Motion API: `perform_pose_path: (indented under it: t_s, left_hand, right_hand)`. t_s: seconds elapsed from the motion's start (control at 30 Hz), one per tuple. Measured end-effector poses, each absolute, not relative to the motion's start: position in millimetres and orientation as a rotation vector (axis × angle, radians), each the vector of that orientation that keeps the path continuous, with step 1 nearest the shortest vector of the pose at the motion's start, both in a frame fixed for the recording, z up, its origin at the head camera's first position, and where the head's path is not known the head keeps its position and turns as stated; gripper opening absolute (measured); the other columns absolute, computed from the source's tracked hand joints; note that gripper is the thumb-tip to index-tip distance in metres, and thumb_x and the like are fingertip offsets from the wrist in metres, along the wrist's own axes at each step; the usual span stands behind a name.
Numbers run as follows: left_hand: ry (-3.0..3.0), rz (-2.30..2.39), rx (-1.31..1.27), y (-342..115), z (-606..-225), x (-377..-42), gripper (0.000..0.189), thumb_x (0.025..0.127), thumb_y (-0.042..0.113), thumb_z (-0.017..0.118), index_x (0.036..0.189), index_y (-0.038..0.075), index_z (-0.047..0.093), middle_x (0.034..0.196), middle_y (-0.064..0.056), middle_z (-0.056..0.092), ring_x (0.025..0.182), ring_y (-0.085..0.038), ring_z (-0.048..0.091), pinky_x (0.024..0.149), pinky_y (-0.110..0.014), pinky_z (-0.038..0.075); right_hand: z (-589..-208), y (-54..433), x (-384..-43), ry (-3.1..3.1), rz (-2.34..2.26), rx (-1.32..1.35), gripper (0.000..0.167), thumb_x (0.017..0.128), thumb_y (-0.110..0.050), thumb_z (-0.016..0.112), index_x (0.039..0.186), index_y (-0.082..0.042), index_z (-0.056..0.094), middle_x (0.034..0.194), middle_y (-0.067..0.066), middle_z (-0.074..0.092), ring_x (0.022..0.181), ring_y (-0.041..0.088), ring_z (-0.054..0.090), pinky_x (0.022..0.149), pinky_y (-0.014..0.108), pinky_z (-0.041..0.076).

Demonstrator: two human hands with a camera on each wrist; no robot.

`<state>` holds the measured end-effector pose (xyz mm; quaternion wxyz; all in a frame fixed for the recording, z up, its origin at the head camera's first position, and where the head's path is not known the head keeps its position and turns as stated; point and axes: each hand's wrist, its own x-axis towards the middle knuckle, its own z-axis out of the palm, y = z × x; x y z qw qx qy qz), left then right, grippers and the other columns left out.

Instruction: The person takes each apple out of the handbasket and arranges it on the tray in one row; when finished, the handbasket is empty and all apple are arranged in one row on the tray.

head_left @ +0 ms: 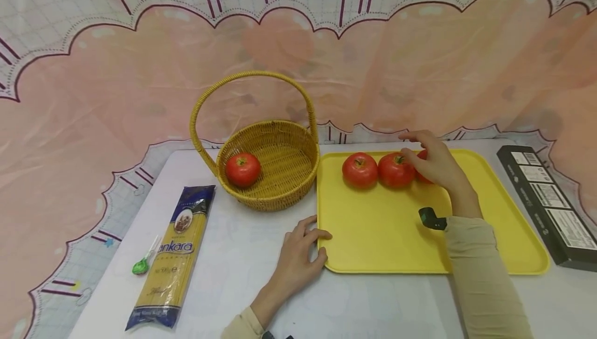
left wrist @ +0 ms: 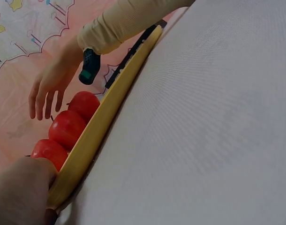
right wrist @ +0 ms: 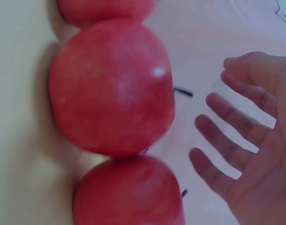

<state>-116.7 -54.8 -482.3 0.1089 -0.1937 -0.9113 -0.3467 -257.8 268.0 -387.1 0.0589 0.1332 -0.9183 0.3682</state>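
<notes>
Three red tomatoes stand in a row along the back of the yellow tray (head_left: pixel 373 230): a left tomato (head_left: pixel 360 171), a middle tomato (head_left: pixel 394 173) and a right tomato (head_left: pixel 422 178), partly covered by my hand. Over the right end of the row is my right hand (head_left: pixel 438 163), fingers spread and apart from the fruit in the right wrist view. My left hand (head_left: pixel 296 258) grips the tray's left rim near the front corner, its fingers bent over the edge. One more tomato (head_left: pixel 243 169) lies in the left side of the yellow wicker basket (head_left: pixel 272 201).
Left of the basket lies a pack of spaghetti (head_left: pixel 174 256), with a green-wrapped lollipop (head_left: pixel 140 266) beside it. A long black box (head_left: pixel 550 209) borders the tray on the right. The basket's tall handle (head_left: pixel 254 73) arches up before a patterned cloth (head_left: pixel 396 80) at the back.
</notes>
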Motion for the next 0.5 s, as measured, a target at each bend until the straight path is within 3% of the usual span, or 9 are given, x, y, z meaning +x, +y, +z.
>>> perform_pose_path:
  t_s: [0.17, 0.37, 0.5]
  left_hand:
    - [-2.692, -1.037, -0.564, -54.1, -483.2, -117.0, 0.024, 0.079, 0.016, 0.063, 0.1, 0.026, 0.066, 0.135, -0.003, 0.051, 0.105, -0.013, 0.057, 0.08, -0.03, 0.033]
    - [-2.679, -1.04, -0.543, -55.2, -483.3, -115.9, 0.025, 0.077, 0.015, 0.064, 0.099, 0.026, 0.067, 0.135, -0.004, 0.051, 0.091, -0.009, 0.055, 0.078, -0.029, 0.033]
    - [-2.688, -1.04, -0.544, -55.3, -483.0, -116.7, 0.025, 0.078, 0.015, 0.063, 0.1, 0.027, 0.067, 0.136, -0.003, 0.051, 0.09, -0.007, 0.053, 0.078, -0.027, 0.032]
  right_hand:
    - [-385.3, 258.4, -257.3, -2.776, 1.133, 0.452, 0.04, 0.092, -0.017, 0.058, 0.131, -0.009, 0.05, 0.132, 0.015, 0.047, 0.121, 0.036, 0.044, 0.102, 0.057, 0.033]
    - [-383.6, 239.4, -257.5, -2.711, 1.212, 0.6, 0.037, 0.092, -0.014, 0.058, 0.128, -0.009, 0.053, 0.131, 0.013, 0.051, 0.121, 0.033, 0.047, 0.102, 0.055, 0.036]
    - [-381.7, 222.3, -256.9, -2.69, 1.193, 0.69, 0.036, 0.091, -0.014, 0.06, 0.126, -0.011, 0.055, 0.13, 0.01, 0.054, 0.119, 0.032, 0.049, 0.099, 0.053, 0.041]
